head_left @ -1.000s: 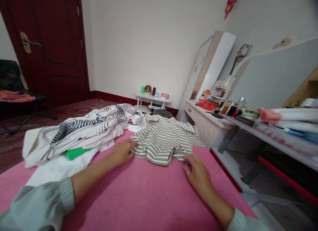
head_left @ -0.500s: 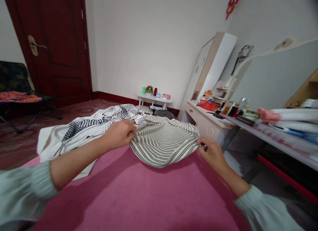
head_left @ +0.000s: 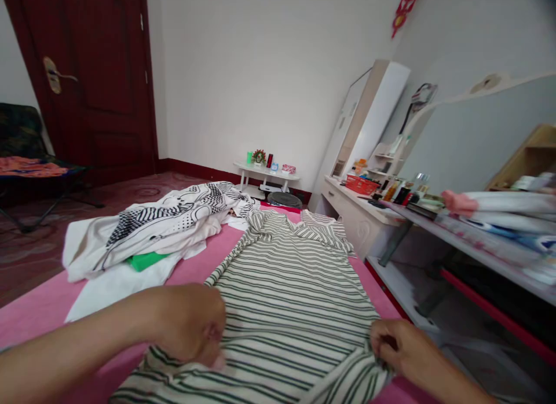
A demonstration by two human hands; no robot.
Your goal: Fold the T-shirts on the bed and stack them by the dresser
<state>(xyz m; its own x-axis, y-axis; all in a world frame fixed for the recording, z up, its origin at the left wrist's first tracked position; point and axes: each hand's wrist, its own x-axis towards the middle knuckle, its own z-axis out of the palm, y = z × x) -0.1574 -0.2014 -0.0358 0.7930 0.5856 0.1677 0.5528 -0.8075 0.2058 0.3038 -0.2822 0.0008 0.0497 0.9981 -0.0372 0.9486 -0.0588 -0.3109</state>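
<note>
A white shirt with dark green stripes (head_left: 295, 276) lies stretched out on the pink bed cover (head_left: 26, 308), its collar end away from me. My left hand (head_left: 191, 323) is closed on the shirt's left side near the hem, with the fingertips partly hidden. On the opposite side, my right hand (head_left: 393, 346) pinches the edge of the cloth, which bunches in folds beneath it. The near end of the shirt runs past the bottom of the view.
White clothes with black patterns (head_left: 174, 219) are heaped on the left, a green piece (head_left: 145, 260) showing under them. A dressing table (head_left: 362, 207) with a red basket (head_left: 362, 184) stands at right. A folding chair (head_left: 35, 161) is by the door.
Both hands have come down toward me and farther apart, drawing the striped shirt's near end along. The shirt was gathered at the far end and now lies spread lengthwise.
</note>
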